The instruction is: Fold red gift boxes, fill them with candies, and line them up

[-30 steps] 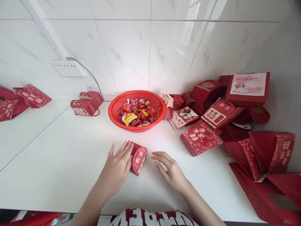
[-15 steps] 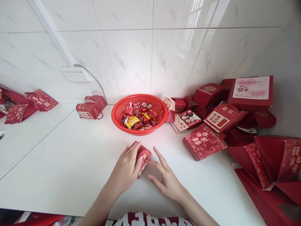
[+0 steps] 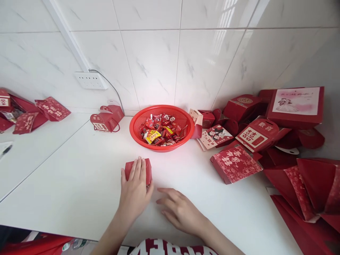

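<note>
A small red box (image 3: 147, 170) stands on the white table under my left hand (image 3: 135, 187). The fingers of that hand lie stretched over its top, with the thumb at its right side. Right of the box, touching nothing, is my right hand (image 3: 177, 210), its fingers apart and slightly bent. Beyond both hands is a red plastic basket (image 3: 135, 136) holding wrapped candies (image 3: 162, 131), mostly red with a few yellow ones.
Many red boxes (image 3: 236, 163) are heaped along the right side. A red handled box (image 3: 106, 119) stands by the wall below a white socket strip (image 3: 90, 80). More red packets (image 3: 53, 108) lie at the far left, near a pen (image 3: 6, 150).
The small box has moved left and turned under my left hand. My right hand has come away from it and shifted slightly down. The camera view has moved a little left.
</note>
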